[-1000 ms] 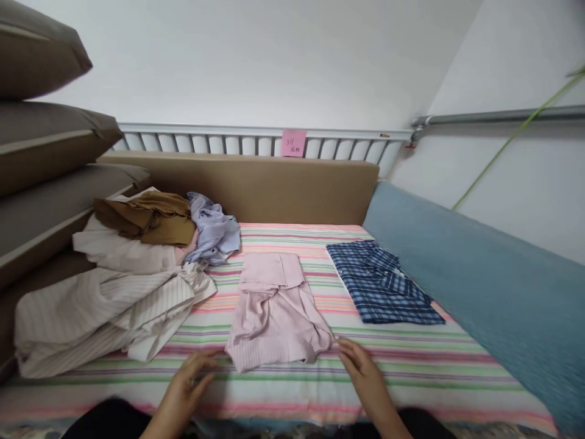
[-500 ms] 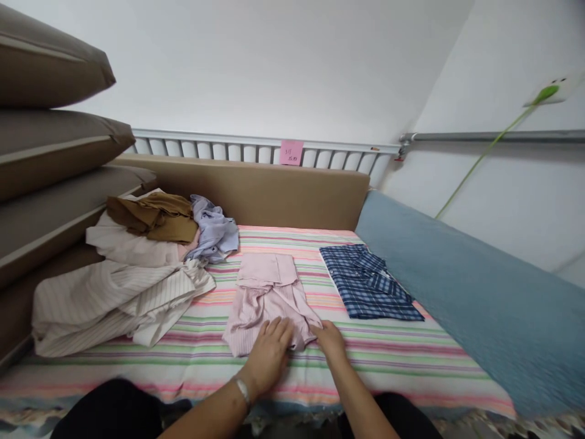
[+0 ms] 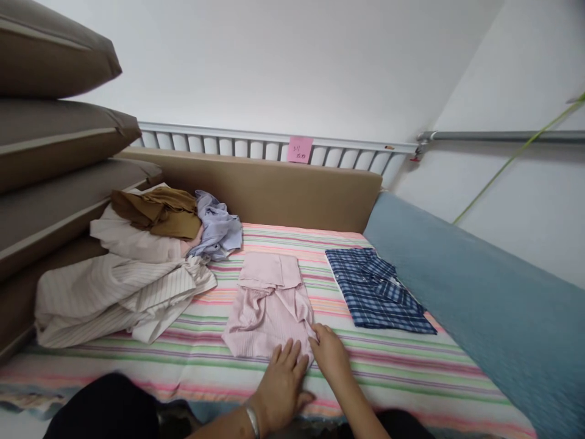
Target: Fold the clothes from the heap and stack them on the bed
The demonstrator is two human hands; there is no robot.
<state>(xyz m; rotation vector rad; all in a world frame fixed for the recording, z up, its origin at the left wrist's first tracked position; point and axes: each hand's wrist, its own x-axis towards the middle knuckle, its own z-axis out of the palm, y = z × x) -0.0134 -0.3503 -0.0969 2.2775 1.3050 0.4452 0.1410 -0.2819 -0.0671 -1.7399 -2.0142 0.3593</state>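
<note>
A pink garment (image 3: 269,305) lies on the striped sheet (image 3: 192,360) in front of me, its far end folded over into a flat band. My left hand (image 3: 282,381) rests open at the garment's near edge, fingers spread and fingertips on the cloth. At the near right corner, my right hand (image 3: 329,353) pinches the garment's edge between thumb and fingers. To the right lies a folded blue plaid shirt (image 3: 377,289), apart from both hands.
Crumpled clothes pile up at the left: a striped white garment (image 3: 105,299), a brown garment (image 3: 167,213) and a lavender garment (image 3: 214,225). Stacked cushions (image 3: 55,134) rise beside them. A brown backboard (image 3: 269,195) and a blue padded side (image 3: 457,280) border the sheet.
My left hand has slid toward me and opened wider at the near edge. The garment's right corner has been drawn inward, with my right hand still on it. The view has shifted slightly.
</note>
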